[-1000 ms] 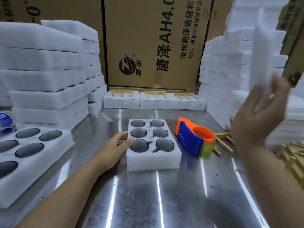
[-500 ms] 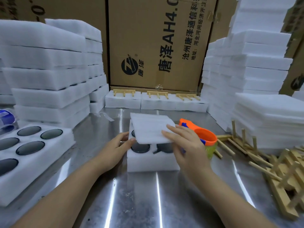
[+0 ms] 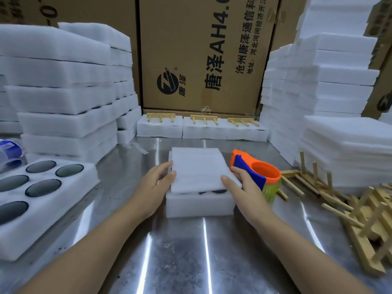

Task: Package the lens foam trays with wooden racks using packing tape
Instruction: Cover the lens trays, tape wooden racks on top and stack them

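Foam cover sheet [image 3: 199, 168] has been slid square over lens foam tray [image 3: 200, 205], edges pinched by left hand [image 3: 156, 185] and right hand [image 3: 241, 187]; covering step, wooden racks [image 3: 371, 211] at lower right likely needed next.

a printed cardboard box [image 3: 203, 54] stands behind the shiny metal table [image 3: 176, 251], a blue object [image 3: 9, 145] at left

My 2 bare forearms reach forward side by side, palms turned toward each other. My left hand [image 3: 156, 187] pinches the left edge of the foam sheet [image 3: 197, 168], thumb on top. My right hand [image 3: 244, 188] pinches its right edge likewise.
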